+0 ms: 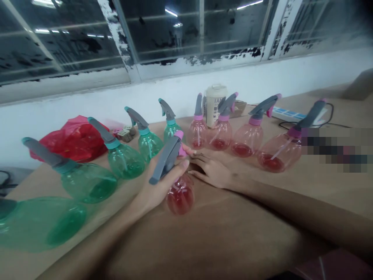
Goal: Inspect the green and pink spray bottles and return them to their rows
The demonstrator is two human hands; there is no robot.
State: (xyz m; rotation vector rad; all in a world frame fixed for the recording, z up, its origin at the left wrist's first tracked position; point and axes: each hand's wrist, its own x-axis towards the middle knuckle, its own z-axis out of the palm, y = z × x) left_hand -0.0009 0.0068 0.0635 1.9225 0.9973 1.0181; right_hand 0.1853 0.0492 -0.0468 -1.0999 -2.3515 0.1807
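In front of me a pink spray bottle (180, 196) with a grey and pink trigger head stands on the table. My left hand (157, 188) is closed around its neck, just below the trigger head. My right hand (214, 171) lies low beside the bottle's right side, fingers stretched toward it; whether the fingertips touch it is hidden. Several green spray bottles (125, 159) with grey and teal heads form a row to the left. Several more pink spray bottles (247, 136) stand behind and to the right of my right hand.
A red plastic bag (77, 140) lies behind the green bottles, near small boxes (125, 134). A lidded cup (216, 103) stands at the back by the white wall (163, 95). A power strip (287, 114) with a black cable lies at the back right of the wooden table (227, 237).
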